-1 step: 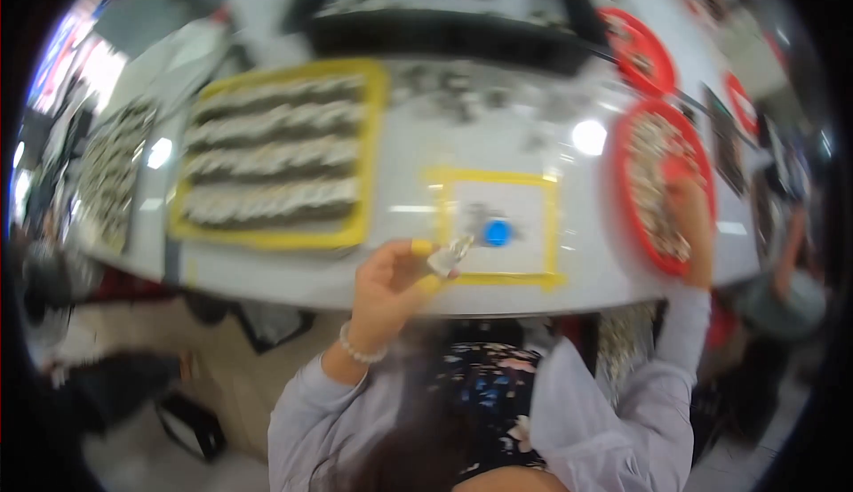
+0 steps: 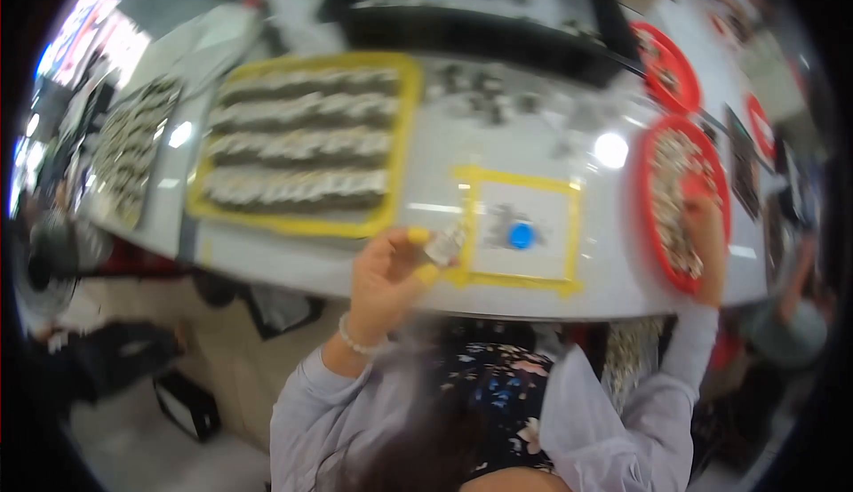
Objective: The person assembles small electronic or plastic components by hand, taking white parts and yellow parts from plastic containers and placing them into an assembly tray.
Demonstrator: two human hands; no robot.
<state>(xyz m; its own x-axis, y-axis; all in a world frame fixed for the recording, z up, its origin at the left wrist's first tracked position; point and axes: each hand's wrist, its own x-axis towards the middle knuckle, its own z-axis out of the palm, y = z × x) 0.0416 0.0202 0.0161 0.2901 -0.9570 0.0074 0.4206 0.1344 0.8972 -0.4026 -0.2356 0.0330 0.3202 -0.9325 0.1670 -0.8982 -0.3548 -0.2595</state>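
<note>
Many small pale pieces [image 2: 133, 159] lay at my far left, too blurred to tell apart. Next came a yellow tray [image 2: 410, 119] bearing rows of pale parts [image 2: 302, 185]. Near its lower right corner my left hand [image 2: 382, 279] was pinched narrow, thumb and forefinger in yellow covers [image 2: 427, 273], holding a small whitish piece [image 2: 444, 245] by its left end. I judged it light and stiff, perhaps slippery and easily chipped, so a gentle grip at that end seemed right, leaving the other end free. To my eye it overlapped the left strip of a yellow tape square [image 2: 576, 225]; its height above I could not tell. The near edge of the white table [image 2: 613, 234] ran beneath that hand, while loose parts [image 2: 489, 81] and a black-sided box [image 2: 489, 43] bounded the far side. Inside the square sat a blue disc [image 2: 521, 235]. Rightward, a stretch of tabletop gave sideways room up to the rim of a red tray [image 2: 641, 190]. There my right hand [image 2: 706, 225] was among jumbled parts [image 2: 666, 163], fingertips blurred; whether it was spread or gripping anything, I could not tell.
</note>
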